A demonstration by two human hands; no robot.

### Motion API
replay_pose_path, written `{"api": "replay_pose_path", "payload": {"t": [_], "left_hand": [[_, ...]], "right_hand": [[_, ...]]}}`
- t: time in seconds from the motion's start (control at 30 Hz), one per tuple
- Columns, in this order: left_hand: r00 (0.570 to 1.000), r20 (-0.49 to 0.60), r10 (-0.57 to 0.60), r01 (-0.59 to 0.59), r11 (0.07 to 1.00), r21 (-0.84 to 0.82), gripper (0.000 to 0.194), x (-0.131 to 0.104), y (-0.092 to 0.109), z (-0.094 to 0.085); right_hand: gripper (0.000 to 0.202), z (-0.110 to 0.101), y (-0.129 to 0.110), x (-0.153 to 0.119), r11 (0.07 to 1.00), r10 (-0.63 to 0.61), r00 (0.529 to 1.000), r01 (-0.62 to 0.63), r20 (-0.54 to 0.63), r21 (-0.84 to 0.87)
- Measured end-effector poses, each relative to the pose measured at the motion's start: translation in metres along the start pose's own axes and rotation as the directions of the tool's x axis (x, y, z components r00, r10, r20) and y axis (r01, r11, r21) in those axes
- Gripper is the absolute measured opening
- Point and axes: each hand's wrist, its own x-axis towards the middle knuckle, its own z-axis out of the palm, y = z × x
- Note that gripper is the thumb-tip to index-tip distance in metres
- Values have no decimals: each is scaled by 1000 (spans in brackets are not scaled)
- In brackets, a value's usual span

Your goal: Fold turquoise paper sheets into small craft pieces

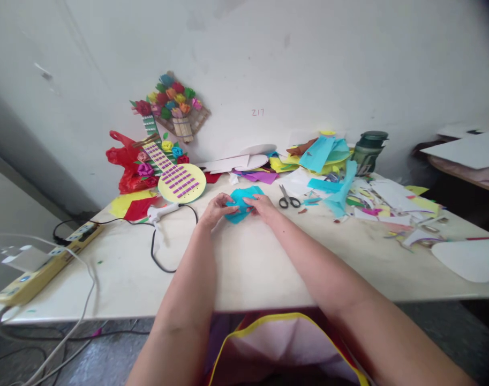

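Observation:
Both hands meet over the middle of the white table, on a piece of blue crepe paper (244,199). My left hand (217,209) grips the paper's left side, thumb on top and fingers bent round the edge. On the opposite side my right hand (262,206) pinches the same paper, its thumb and fingers close together. The paper looks folded or layered, with uneven edges; its underside is hidden. Black-handled scissors (289,199) lie just right of my right hand, touching neither hand. A white glue gun (163,212) rests to the left with its black cord.
A yellow paper banjo (182,183), paper flowers (175,99) and a red plastic bag (127,161) stand at back left. A power strip (47,268) with cables lies far left. Paper scraps (392,201), blue strips (340,195) and a green bottle (368,153) crowd the right.

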Motion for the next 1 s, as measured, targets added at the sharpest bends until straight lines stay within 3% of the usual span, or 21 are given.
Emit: {"api": "replay_pose_path", "payload": {"t": [0.33,0.5,0.63,1.0], "left_hand": [[989,-135,54,-45,997,64,34,-1,2,6],[982,-182,48,-34,996,77,35,0,1,7],[980,-192,43,-37,999,35,44,2,0,8],[989,-150,2,1,1000,17,72,1,-1,6]], "right_hand": [[57,-1,7,8,995,-36,999,36,-5,95],[39,1,3,3,996,-72,997,71,1,62],[28,2,0,0,995,-90,996,89,2,40],[26,3,6,6,990,-142,989,142,-28,1]]}}
